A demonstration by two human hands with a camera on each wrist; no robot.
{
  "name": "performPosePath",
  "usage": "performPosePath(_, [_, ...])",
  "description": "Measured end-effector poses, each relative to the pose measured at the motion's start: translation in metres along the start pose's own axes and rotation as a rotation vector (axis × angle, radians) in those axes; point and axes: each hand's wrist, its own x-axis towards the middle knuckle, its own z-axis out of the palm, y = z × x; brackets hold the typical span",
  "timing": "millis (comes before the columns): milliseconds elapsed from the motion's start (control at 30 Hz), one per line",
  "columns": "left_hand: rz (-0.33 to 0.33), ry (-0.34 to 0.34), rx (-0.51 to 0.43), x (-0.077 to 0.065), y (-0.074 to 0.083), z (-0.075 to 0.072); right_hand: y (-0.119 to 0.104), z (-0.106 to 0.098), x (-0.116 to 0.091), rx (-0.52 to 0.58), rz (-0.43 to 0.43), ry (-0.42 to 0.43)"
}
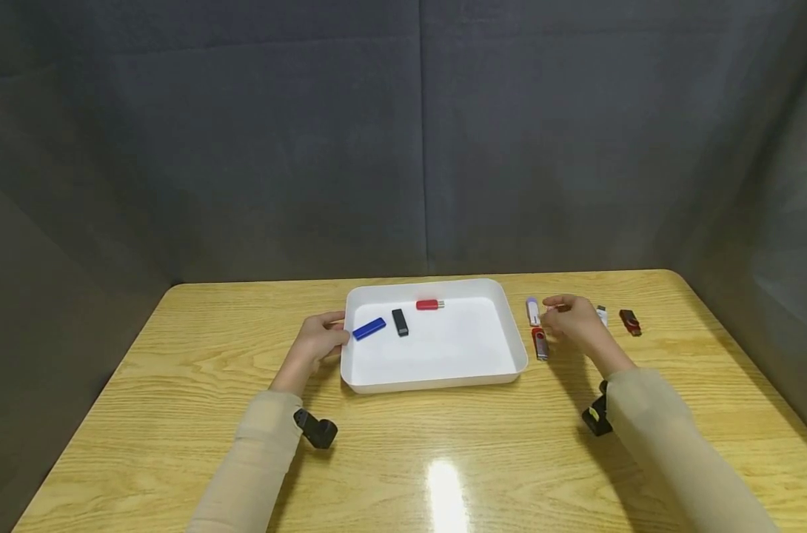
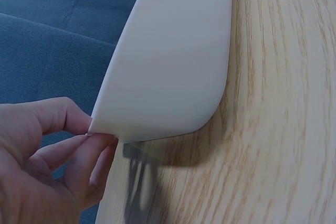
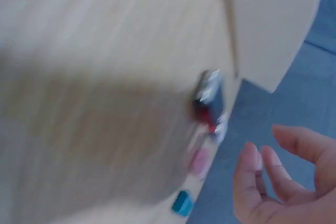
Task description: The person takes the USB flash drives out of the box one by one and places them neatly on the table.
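A white tray (image 1: 437, 386) holds a blue USB stick (image 1: 369, 329), a black USB stick (image 1: 400, 323) and a red USB stick (image 1: 429, 304). My left hand (image 1: 318, 339) pinches the tray's left rim between thumb and fingers, as the left wrist view shows. Right of the tray, my right hand (image 1: 577, 326) hovers close by a white-and-purple USB stick (image 1: 533, 312) and a red swivel USB stick (image 1: 540, 345). In the right wrist view its fingers are loosely bent and apart, with nothing between them.
Beyond the right hand lie a partly hidden white USB stick (image 1: 602, 316) and a dark red USB stick (image 1: 631, 323). The right wrist view, blurred, also shows a small teal thing (image 3: 182, 203). A dark curtain (image 1: 403, 148) closes off the table's (image 1: 377, 459) back and sides.
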Motion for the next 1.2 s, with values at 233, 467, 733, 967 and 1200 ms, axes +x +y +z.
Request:
performPosePath(233, [-0.008, 0.011, 0.012, 0.001, 0.001, 0.001, -0.037, 0.019, 0.005, 0.019, -0.1, 0.048])
performPosePath(467, [-0.016, 0.023, 0.005, -0.001, 0.003, 0.002, -0.062, 0.048, 0.018, 0.066, -0.118, -0.016])
performPosePath(733, [-0.013, 0.02, -0.008, -0.004, 0.001, 0.001, -0.07, 0.078, 0.034, 0.051, -0.106, -0.034])
performPosePath(967, [-0.019, 0.018, 0.01, -0.004, 0.001, 0.001, -0.078, 0.097, 0.036, -0.005, -0.117, -0.054])
performPosePath(1200, [-0.012, 0.019, 0.008, -0.004, 0.001, 0.001, -0.082, 0.111, 0.04, -0.071, -0.147, -0.086])
